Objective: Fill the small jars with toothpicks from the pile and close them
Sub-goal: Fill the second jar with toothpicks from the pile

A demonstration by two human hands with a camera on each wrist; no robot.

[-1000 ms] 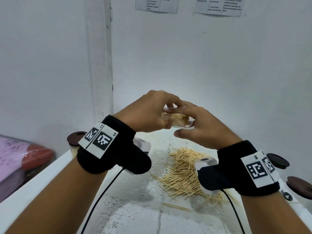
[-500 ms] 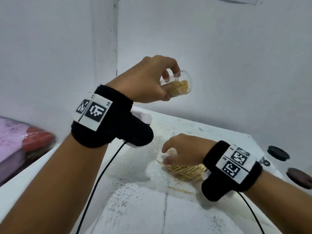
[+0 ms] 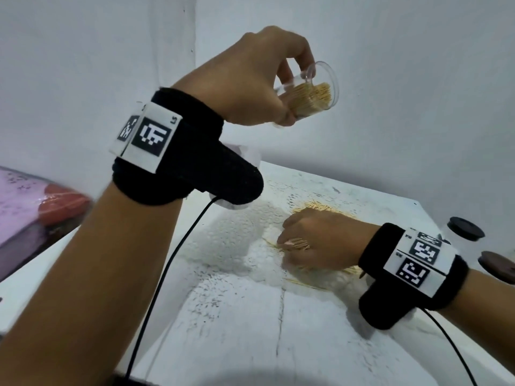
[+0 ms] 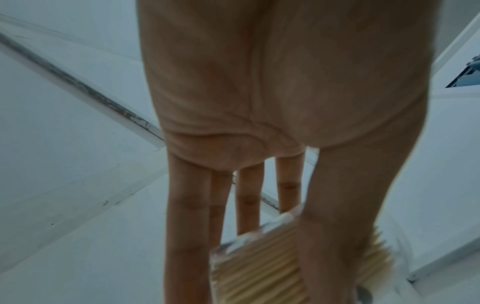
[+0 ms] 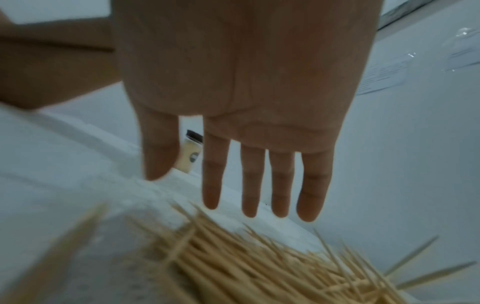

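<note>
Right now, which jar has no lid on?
The clear jar held tilted in the left hand; the jar at the table's right edge wears a dark lid.

Tan toothpicks (image 3: 328, 210), clear jar (image 3: 320, 90), blk lids (image 3: 465, 232).

a bare recording corner, kind of place unclear

plain white walls (image 3: 390, 79) meet at a scuffed white table (image 3: 306, 344); printed sheets (image 5: 384, 76) are taped up, and tracking tags sit on black wristbands (image 3: 178, 151).
</note>
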